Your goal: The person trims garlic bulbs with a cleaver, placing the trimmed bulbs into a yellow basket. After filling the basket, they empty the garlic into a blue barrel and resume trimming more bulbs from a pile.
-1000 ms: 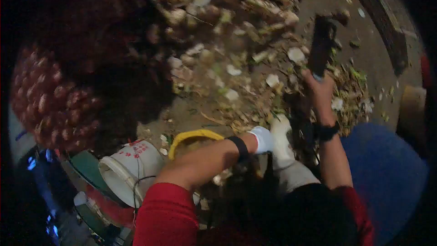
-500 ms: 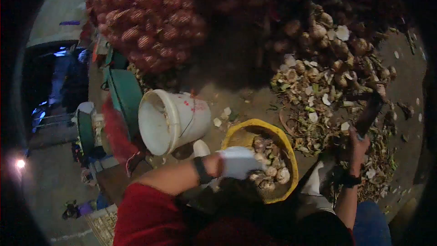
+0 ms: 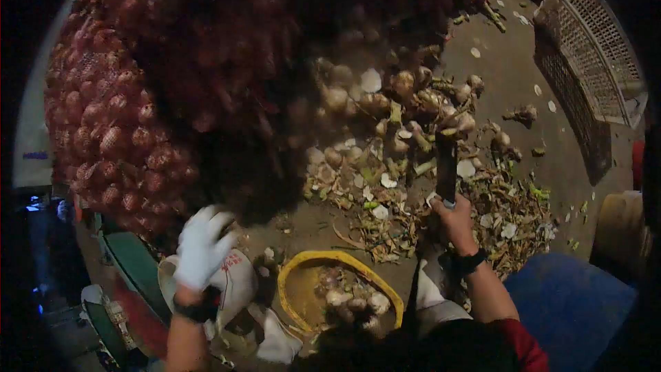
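My left hand (image 3: 205,246), in a white glove, is raised over the white bucket (image 3: 237,282) with its fingers apart and nothing in them. My bare right hand (image 3: 456,220) is closed round the handle of a dark, wide-bladed knife (image 3: 446,169), whose blade points away from me over the garlic pile. Between my arms, near my body, sits a yellow-rimmed basket (image 3: 337,256) with several pale garlic bulbs (image 3: 358,302) in it. Beyond the knife lies a heap of garlic with stalks (image 3: 427,103), with cut stems and peelings (image 3: 385,213) strewn nearer.
Red mesh sacks full of bulbs (image 3: 110,131) stand at the left and far side. A white plastic crate (image 3: 592,48) stands at the far right. Green containers (image 3: 134,265) are at the lower left, and something blue (image 3: 564,310) lies right of my right arm.
My left hand has left the yellow basket and moved up and left to above the bucket, its fingers now spread. The view has shifted right, bringing the crate into sight. The knife remains in my right hand.
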A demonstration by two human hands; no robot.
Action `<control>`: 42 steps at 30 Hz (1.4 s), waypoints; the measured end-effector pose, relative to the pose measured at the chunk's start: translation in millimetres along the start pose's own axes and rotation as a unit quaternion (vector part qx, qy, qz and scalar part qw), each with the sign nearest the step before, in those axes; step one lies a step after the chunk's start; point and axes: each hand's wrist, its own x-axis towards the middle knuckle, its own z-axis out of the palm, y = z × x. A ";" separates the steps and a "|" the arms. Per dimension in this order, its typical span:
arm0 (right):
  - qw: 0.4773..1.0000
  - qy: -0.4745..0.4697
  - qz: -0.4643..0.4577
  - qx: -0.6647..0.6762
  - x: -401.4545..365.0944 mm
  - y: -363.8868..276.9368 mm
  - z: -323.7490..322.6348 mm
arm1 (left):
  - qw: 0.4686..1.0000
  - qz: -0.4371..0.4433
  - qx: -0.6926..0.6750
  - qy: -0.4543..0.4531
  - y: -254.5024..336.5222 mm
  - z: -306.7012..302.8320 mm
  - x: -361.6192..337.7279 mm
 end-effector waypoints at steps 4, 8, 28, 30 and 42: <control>0.998 -0.003 -0.052 -0.045 -3.0 0.2 4.2 | 0.982 0.131 -0.090 0.098 63.2 56.3 143.4; 1.000 -0.016 0.010 -0.024 -10.7 -2.2 2.7 | 0.993 0.053 -0.012 0.101 95.2 128.5 230.3; 0.987 -0.127 -0.102 -0.012 -26.7 -91.5 16.2 | 0.722 -0.036 -0.689 -0.053 171.4 158.0 60.1; 0.962 -0.100 -0.227 -0.117 -29.9 -89.8 11.9 | 0.737 -0.057 -0.671 -0.066 168.1 160.3 57.7; 0.853 -0.166 -0.408 -0.278 -29.2 -80.3 10.0 | 0.666 -0.068 -0.742 -0.030 162.7 166.6 31.1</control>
